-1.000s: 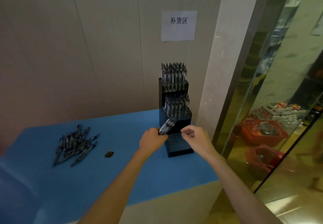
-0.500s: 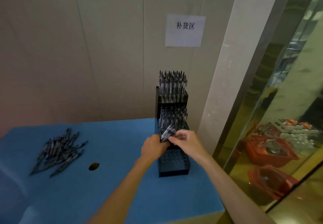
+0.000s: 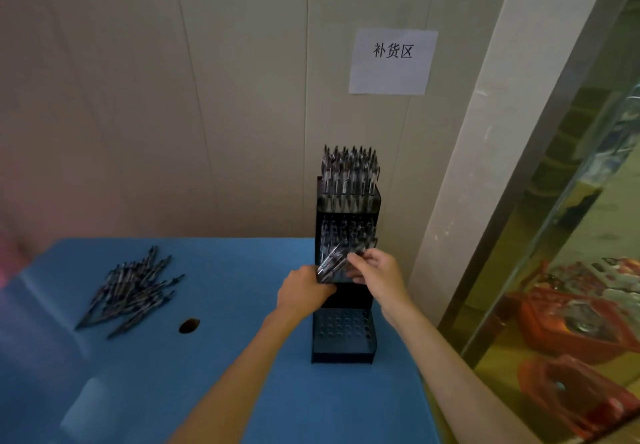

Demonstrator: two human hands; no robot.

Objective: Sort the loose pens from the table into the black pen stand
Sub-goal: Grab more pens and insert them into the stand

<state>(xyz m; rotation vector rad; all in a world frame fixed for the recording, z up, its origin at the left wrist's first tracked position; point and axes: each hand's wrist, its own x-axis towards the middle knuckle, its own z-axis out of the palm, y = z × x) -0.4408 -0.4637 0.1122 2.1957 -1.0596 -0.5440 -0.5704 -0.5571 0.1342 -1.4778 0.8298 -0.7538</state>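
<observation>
Our left hand point(image 3: 303, 293) grips a bundle of dark slim pens point(image 3: 330, 265); our right hand point(image 3: 375, 272) pinches one before the tall black tiered plastic pen stand point(image 3: 343, 336).

Quick head count on the blue table

One black pen stand point(image 3: 343, 336) near the table's point(image 3: 221, 391) right edge, three tiers, top two packed with pens, too many to count. One loose pen pile point(image 3: 130, 291) by the left edge, also too tangled to count. Two hands point(image 3: 303, 293) point(image 3: 379, 275), one small bunch of pens point(image 3: 330, 265), one paper sign point(image 3: 392, 61), one dark hole point(image 3: 189, 325).
</observation>
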